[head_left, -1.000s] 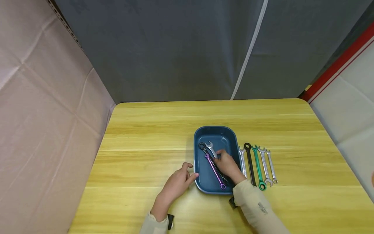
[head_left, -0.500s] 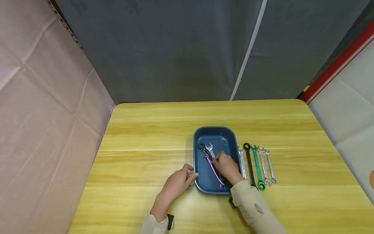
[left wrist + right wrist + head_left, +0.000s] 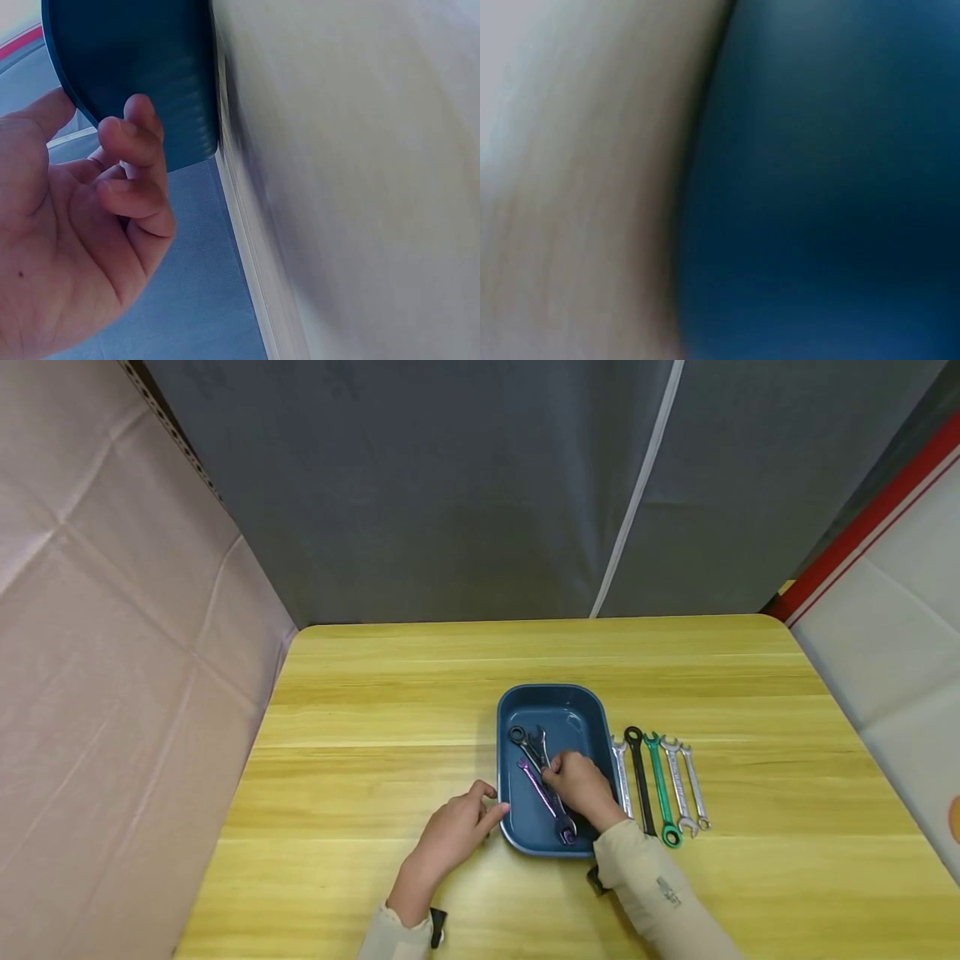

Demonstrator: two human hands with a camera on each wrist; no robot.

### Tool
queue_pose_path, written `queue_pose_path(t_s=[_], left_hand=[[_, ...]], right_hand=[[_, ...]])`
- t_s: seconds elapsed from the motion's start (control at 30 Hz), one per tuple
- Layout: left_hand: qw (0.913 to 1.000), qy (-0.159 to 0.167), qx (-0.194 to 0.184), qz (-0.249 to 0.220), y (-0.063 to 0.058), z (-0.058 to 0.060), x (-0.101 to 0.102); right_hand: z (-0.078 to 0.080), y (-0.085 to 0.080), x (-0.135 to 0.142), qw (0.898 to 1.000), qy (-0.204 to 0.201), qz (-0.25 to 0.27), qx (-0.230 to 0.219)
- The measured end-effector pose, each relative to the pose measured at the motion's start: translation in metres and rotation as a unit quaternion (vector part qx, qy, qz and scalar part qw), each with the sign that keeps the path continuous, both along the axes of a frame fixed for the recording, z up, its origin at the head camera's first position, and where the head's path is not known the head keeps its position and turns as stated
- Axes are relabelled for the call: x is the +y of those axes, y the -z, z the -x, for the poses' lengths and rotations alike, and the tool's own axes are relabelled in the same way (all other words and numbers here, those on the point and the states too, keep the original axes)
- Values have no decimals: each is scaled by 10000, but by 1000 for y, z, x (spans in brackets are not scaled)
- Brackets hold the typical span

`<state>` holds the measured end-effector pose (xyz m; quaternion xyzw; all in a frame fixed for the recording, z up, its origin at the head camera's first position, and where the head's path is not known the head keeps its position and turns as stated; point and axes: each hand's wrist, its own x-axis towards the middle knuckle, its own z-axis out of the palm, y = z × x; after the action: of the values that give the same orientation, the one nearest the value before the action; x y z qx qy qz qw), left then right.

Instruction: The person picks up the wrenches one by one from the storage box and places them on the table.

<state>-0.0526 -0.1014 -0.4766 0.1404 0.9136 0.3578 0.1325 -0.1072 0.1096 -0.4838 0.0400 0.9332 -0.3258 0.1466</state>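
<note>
My right hand [image 3: 583,787] reaches into the blue tray [image 3: 552,700] and pinches a silver combination wrench [image 3: 543,745] by its shaft. Beside it in the tray lie a dark ratchet wrench [image 3: 519,737] and a purple wrench [image 3: 537,783], partly overlapping toward the near end. At the tray's left side is my left hand [image 3: 452,833], its thumb at the rim and its other fingers loosely bent. In the left wrist view, a digit of the left hand [image 3: 90,225] touches the tray's edge [image 3: 82,105]. The right wrist view is blurred and shows only the tray's wall [image 3: 802,187].
On the wooden table [image 3: 390,693], several wrenches lie in a row right of the tray: a silver one [image 3: 622,777], a black one [image 3: 640,777], a green one [image 3: 662,785] and more silver ones [image 3: 678,785]. A grey curtain [image 3: 450,493] hangs behind.
The silver wrench has turned in my right hand, its open end now seen more edge-on. The purple wrench has shifted slightly left. My left hand keeps its place.
</note>
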Motion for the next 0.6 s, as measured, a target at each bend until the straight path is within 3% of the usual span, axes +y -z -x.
queue_pose_path(t_s=[0.23,0.6], left_hand=[[10000,-22,-67,26,1,0,0],[9998,-67,-112,115,1,0,1]], right_hand=[[2,2,2,9979,-31,554,326],[3,0,5,9911,202,1289,251]])
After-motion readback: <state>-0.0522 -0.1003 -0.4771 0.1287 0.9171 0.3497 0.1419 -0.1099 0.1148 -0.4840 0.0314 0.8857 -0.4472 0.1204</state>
